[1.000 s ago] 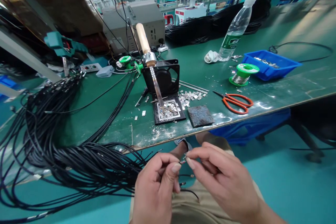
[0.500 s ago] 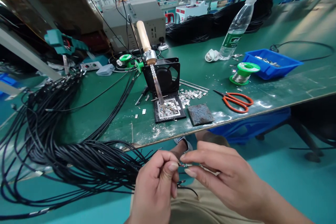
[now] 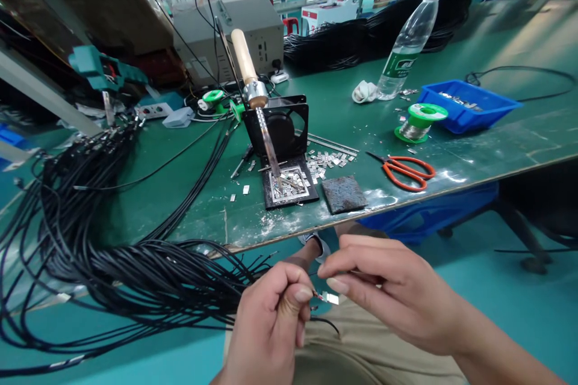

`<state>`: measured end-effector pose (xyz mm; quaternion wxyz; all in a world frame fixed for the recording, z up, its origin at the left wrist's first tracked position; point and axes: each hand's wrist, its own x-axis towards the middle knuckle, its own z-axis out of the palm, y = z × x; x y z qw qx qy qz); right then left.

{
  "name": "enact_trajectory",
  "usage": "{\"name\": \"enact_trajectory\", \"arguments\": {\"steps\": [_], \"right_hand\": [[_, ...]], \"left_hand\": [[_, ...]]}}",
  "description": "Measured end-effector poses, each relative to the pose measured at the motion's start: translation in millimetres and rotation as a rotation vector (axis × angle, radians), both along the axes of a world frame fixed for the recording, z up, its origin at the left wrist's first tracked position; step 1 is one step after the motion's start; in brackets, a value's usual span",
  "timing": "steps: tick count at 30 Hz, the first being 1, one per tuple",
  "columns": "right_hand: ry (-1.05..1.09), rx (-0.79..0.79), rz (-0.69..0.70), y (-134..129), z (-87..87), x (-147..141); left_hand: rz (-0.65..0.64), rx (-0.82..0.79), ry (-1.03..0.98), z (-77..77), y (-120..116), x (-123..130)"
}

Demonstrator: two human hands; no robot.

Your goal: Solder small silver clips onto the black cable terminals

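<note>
Tabletop [image 3: 325, 96] before me: orange-handled scissors [image 3: 389, 165], near front edge; clear bottle [image 3: 401, 65] beside crumpled white wad [image 3: 363, 92], farther back.

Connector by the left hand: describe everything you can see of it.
The connector is small, with a bright, flat, roughly rectangular, metal-looking end and a pale greenish part behind it. Thin wires, at least one reddish, run from it into the pinch of the left hand. It juts out just below the thumb tip of the right hand; contact there is unclear.
</note>
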<state>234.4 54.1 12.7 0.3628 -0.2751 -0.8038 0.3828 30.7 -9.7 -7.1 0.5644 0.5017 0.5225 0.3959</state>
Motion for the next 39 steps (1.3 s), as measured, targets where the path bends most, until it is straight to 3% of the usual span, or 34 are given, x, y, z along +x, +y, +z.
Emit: {"name": "enact_trajectory", "arguments": {"steps": [8, 17, 27, 39], "right_hand": [[-0.039, 0.146, 0.061, -0.9, -3.2, 3.3], [-0.023, 0.172, 0.091, -2.8, -11.7, 4.9], [-0.134, 0.324, 0.077, 0.2, 0.2, 4.3], [-0.258, 0.399, 0.144, 5.0, 5.1, 7.9]], "left_hand": [[0.119, -0.066, -0.055, 7.6, -4.1, 7.9], [-0.036, 0.016, -0.077, -2.9, -2.5, 1.1], [-0.063, -0.05, -0.049, 8.5, -1.5, 0.9], [-0.069, -0.045, 0.0, 8.8, -0.6, 2.8]]}}
